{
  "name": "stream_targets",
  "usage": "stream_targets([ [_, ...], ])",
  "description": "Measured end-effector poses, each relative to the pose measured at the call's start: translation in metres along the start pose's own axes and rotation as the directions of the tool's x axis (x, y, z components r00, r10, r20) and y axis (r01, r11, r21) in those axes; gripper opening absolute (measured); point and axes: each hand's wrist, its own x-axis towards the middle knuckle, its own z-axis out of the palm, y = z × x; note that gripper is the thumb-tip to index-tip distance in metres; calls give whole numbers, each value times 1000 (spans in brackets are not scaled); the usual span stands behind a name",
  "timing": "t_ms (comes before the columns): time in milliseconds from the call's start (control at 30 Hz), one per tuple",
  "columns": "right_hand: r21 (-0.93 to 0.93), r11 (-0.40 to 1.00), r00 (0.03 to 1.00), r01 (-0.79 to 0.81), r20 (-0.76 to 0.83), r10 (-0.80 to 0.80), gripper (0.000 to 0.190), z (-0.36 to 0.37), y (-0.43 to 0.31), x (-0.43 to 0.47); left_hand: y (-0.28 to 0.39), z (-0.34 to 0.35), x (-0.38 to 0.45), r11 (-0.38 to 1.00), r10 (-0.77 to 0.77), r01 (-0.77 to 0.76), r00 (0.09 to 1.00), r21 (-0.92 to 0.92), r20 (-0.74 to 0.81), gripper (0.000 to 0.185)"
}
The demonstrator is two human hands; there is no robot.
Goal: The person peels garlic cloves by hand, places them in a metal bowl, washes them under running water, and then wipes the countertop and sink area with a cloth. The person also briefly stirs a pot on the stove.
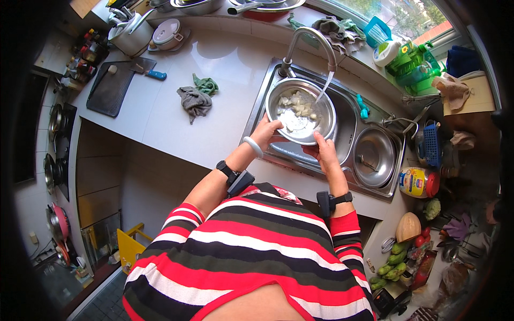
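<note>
A round stainless steel bowl (300, 138) is held in both my hands over the larger basin of the sink (347, 116). My left hand (268, 130) grips its left rim, thumb on top, and my right hand (322, 148) grips the lower right rim. Small pale peeled pieces, perhaps garlic cloves (301, 105), lie in the far part of the bowl with some water. From the curved metal faucet (317, 33) a stream of water (325, 85) runs into the bowl near its right side. The fingers beneath the bowl are partly hidden.
Right of the main basin, a metal basin (374, 156) sits in the smaller sink. Two crumpled cloths (195, 101) lie on the left counter, with a cutting board (110, 88) and a blue-handled cleaver (154, 74) beyond. Green bottles (413, 64) stand by the window, a red-lidded jar (417, 182) at right.
</note>
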Motion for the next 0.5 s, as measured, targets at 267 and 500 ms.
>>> stream_targets([
  [267,-27,999,996,28,-86,-30,34,-23,18,-2,-9,13,-6,998,-56,55,998,15,31,63],
  [500,19,999,991,33,-127,-30,33,-30,22,-8,-13,16,-10,994,-109,106,990,38,88,59],
])
